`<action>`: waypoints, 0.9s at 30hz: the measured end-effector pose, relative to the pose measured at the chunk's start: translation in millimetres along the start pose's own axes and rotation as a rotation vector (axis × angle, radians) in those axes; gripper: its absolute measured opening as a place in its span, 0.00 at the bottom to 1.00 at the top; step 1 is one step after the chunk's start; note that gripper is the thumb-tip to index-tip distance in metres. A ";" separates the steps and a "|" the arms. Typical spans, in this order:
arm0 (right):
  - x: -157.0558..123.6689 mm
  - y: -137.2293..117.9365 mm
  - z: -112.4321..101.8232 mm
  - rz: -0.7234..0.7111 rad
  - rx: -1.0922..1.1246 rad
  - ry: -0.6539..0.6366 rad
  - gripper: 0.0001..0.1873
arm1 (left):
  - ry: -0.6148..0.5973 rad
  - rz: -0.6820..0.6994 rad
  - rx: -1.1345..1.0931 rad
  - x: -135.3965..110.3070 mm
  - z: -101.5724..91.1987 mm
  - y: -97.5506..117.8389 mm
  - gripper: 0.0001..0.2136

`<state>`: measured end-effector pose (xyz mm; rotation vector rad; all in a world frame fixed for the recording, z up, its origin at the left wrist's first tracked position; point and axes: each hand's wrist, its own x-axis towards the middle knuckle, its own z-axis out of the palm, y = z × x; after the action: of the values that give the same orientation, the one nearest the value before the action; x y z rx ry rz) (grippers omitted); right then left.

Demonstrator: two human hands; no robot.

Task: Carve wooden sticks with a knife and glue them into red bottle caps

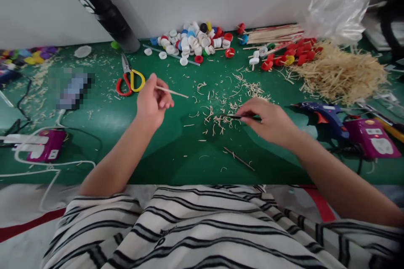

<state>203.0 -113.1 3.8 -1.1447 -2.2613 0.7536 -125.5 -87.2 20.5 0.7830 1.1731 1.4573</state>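
Observation:
My left hand [151, 98] is closed round a thin wooden stick [176, 92], whose free end points right over the table. Its other end is hidden in my fingers. In my right hand [263, 117] is a slim dark tool with a thin tip [229, 115]; it looks like a small knife, but most of it is covered by my fingers. The stick and the tool are apart. Curly wood shavings [217, 119] lie beneath and around the tool tip. Nearer to me, a thin brown rod [239, 159] rests on the green table [176, 155].
Scissors [131, 77] lie beyond my left hand. Bottle caps [195, 42] are heaped at the back, near a black bottle [110, 19]. To the right are a shavings pile [344, 71], a blue glue gun [328, 115] and a purple power socket [372, 136]. Cables [59, 164] run at left.

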 end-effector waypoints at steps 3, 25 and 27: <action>-24.3 -13.3 22.9 -0.112 -0.058 -0.064 0.10 | 0.045 0.021 -0.001 -18.5 -27.6 -11.3 0.32; -30.1 -14.4 28.1 0.299 -0.351 -0.020 0.15 | 0.058 -0.008 0.046 -30.2 -47.0 -35.4 0.27; -29.6 -9.6 19.5 0.310 -0.404 0.013 0.17 | 0.053 -0.004 0.060 -30.8 -47.9 -36.6 0.27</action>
<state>200.7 -147.4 -9.3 -1.7098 -2.3155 0.4009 -150.7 -130.6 -25.0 0.7869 1.2627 1.4534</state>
